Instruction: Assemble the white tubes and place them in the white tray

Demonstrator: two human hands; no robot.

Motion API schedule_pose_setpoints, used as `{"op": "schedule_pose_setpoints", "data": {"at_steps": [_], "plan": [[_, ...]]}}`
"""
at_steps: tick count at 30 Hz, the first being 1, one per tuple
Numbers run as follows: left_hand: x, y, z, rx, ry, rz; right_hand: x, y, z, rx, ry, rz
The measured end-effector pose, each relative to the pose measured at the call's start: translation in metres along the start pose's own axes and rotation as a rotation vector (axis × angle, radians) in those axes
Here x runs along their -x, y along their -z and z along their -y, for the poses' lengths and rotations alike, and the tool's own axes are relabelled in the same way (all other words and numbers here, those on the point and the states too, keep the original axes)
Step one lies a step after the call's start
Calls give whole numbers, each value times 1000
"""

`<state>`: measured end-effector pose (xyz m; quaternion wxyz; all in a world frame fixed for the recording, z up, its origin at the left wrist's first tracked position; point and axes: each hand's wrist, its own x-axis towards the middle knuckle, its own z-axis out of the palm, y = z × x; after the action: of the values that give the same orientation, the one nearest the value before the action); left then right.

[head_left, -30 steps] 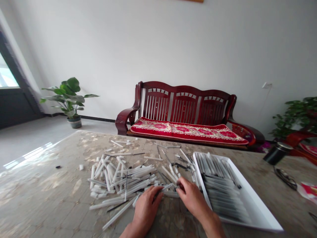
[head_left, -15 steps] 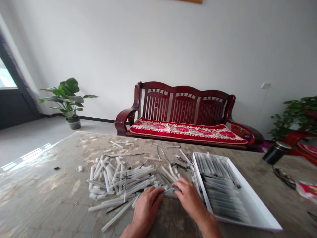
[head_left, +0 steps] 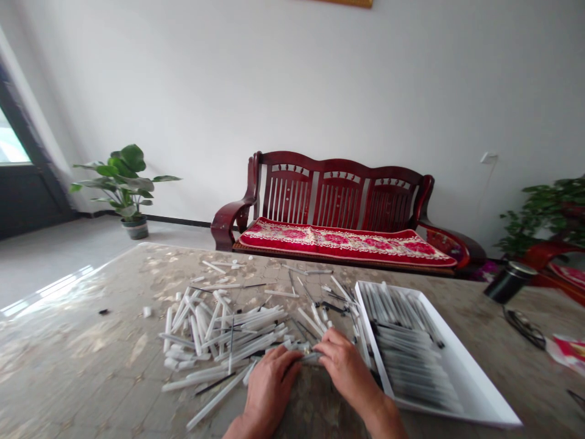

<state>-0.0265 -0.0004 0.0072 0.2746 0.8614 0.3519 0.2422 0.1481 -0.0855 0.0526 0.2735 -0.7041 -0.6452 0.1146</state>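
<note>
Tube (head_left: 309,356) at 6 o'clock, long axis roughly 9-to-3; fingers hide ends, so which way it points unclear. Left hand (head_left: 273,381) and right hand (head_left: 345,367) both pinched on it. Pile (head_left: 262,317) at 10 o'clock from it, box (head_left: 479,373) at 3. Right hand closer to left than second ago.

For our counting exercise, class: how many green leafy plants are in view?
2: one potted plant on the floor at the left, and another leafy plant at the right edge, partly cut off. More may be hidden.
</note>
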Motion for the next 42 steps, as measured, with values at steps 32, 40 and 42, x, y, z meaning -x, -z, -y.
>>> {"op": "schedule_pose_setpoints", "data": {"at_steps": [32, 40, 42], "plan": [[8, 3, -10, -193, -444, -102, 7, 5, -24, -426, -385, 332], [6, 0, -6, -208, -389, -117, 4, 18, -8, -308, -237, 225], [6, 0, -5, -190, -395, -128, 4, 23, -3, -269, -163, 210]]}}
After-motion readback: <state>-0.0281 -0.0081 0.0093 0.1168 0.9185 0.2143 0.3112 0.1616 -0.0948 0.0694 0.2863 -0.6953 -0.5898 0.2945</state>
